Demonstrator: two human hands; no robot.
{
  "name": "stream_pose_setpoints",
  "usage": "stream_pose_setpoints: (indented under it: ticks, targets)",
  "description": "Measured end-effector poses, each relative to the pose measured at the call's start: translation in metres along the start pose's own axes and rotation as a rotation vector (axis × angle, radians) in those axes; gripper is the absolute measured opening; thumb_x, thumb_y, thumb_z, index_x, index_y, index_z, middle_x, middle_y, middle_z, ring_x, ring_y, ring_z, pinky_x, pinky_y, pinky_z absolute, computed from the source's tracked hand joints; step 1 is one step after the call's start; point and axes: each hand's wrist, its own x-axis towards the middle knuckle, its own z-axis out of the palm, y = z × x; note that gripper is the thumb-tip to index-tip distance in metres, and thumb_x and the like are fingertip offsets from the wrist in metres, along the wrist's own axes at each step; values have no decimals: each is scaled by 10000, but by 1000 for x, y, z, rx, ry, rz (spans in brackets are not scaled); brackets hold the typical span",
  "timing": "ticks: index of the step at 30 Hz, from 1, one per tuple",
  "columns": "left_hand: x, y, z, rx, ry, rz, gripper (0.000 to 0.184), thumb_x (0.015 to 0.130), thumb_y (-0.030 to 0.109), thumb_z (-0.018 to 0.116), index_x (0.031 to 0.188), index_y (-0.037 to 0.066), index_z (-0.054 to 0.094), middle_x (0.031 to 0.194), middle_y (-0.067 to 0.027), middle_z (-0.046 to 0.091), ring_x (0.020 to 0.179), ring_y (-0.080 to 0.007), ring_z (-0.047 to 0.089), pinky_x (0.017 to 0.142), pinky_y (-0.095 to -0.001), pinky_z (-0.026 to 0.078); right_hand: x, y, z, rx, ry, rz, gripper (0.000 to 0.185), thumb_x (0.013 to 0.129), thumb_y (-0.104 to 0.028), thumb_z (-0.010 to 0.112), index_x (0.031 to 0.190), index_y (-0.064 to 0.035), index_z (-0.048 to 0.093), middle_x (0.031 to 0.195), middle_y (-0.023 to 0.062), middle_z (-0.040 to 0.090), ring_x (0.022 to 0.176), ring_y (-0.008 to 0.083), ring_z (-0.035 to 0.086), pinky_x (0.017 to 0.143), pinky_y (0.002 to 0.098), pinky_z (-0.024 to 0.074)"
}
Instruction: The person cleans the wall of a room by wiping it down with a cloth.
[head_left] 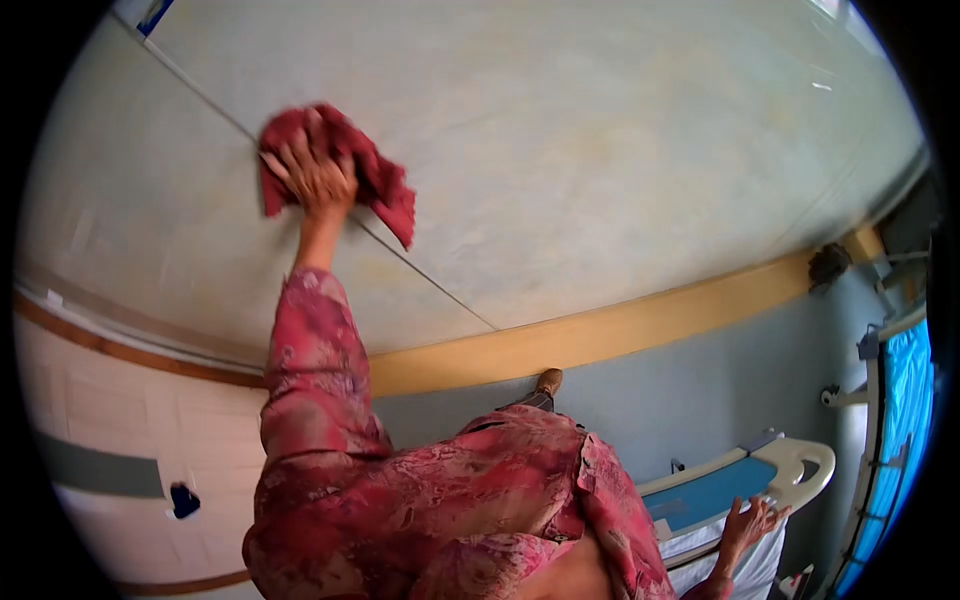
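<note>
My left hand (318, 182) is raised on an outstretched arm and presses a dark red cloth (382, 185) against the pale, mottled wall (560, 160). Its fingers lie spread over the bunched cloth, and one ragged corner of it hangs down to the right. A thin dark seam in the wall runs behind the cloth. Low on the right, my right hand (748, 527) is held out with its fingers apart and nothing visible in them. It appears beside the bed's white end board (808, 475); whether it touches the bed I cannot tell.
A yellow baseboard (640, 325) runs along the wall's foot above the grey floor (640, 395). My brown shoe (549, 381) stands close to it. A bed with a blue surface (710, 492) is at the lower right, with a bright blue covered item (905, 420) beyond. White panelling (215, 440) lies left.
</note>
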Motion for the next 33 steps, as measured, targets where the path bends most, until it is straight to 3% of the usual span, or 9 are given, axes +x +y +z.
stream_pose_setpoints:
  ticks: [1, 5, 10, 13, 19, 20, 23, 26, 33]
  targets:
    - [-12, 24, -9, -87, -107, 3, 595, 767, 406, 519, 1240, 55, 440, 1112, -155, 451, 1047, -375, 396, 972, -628, 158, 0, 0, 0, -2, -5, 34, 220, 657, -157, 710, 811, -32, 617, 935, 142, 607, 1290, 414, 183, 1034, 511, 174]
    - [-44, 68, 5, -180, -122, 196, 692, 705, 436, 609, 1288, 120, 411, 1111, -93, 438, 1028, -331, 401, 946, -645, 164, 5, 4, 5, 39, 43, -2, 229, 646, -153, 709, 814, -28, 618, 932, 148, 602, 1286, 424, 186, 1032, 515, 174]
    - [-28, 96, 6, -302, -80, 296, 771, 658, 429, 670, 1324, 171, 378, 1236, -51, 394, 1209, -284, 308, 968, -615, 159, 5, 1, -3, 66, 44, 18, 228, 637, -139, 712, 812, -26, 620, 916, 146, 597, 1288, 424, 176, 1025, 522, 181]
    - [-12, 123, 6, -392, -141, 397, 771, 666, 401, 666, 1349, 262, 338, 1385, -8, 301, 1299, -240, 226, 1004, -593, 145, 3, 1, -2, 81, 87, 37, 227, 629, -125, 717, 804, -19, 619, 912, 149, 595, 1291, 419, 174, 1030, 518, 175]
    - [35, 206, 5, -540, -99, 600, 746, 675, 299, 650, 1348, 223, 337, 1331, -15, 364, 1268, -213, 277, 1024, -543, 173, 9, 3, -6, 95, 17, 57, 251, 641, -161, 727, 818, -11, 631, 956, 166, 586, 1306, 403, 151, 1015, 573, 188]
    - [43, 220, 1, -579, -237, 627, 751, 673, 265, 647, 1350, 210, 327, 1315, -13, 382, 1241, -209, 318, 1020, -537, 191, 12, 3, -5, 106, 10, 74, 260, 639, -165, 730, 827, -13, 635, 966, 167, 587, 1308, 403, 145, 1016, 568, 198]
    - [64, 260, 0, -622, -123, 686, 754, 662, 231, 650, 1344, 198, 329, 1234, -22, 438, 1187, -209, 372, 1034, -516, 193, 20, 13, 6, 106, 35, 74, 277, 629, -190, 738, 824, -24, 633, 934, 157, 583, 1305, 409, 148, 1014, 578, 175]
    - [71, 276, -4, -652, -201, 729, 763, 659, 212, 649, 1348, 188, 321, 1268, -25, 426, 1201, -208, 364, 1044, -510, 179, 12, 18, 10, 115, 60, 64, 287, 635, -205, 732, 825, -15, 630, 936, 160, 583, 1305, 424, 132, 1016, 578, 162]
    - [89, 304, -18, -720, -45, 749, 745, 663, 129, 623, 1343, 149, 320, 1321, -44, 393, 1271, -218, 306, 1058, -512, 152, -11, 27, -4, 147, 63, 55, 322, 635, -216, 727, 836, 16, 630, 949, 180, 586, 1303, 434, 124, 1001, 604, 202]
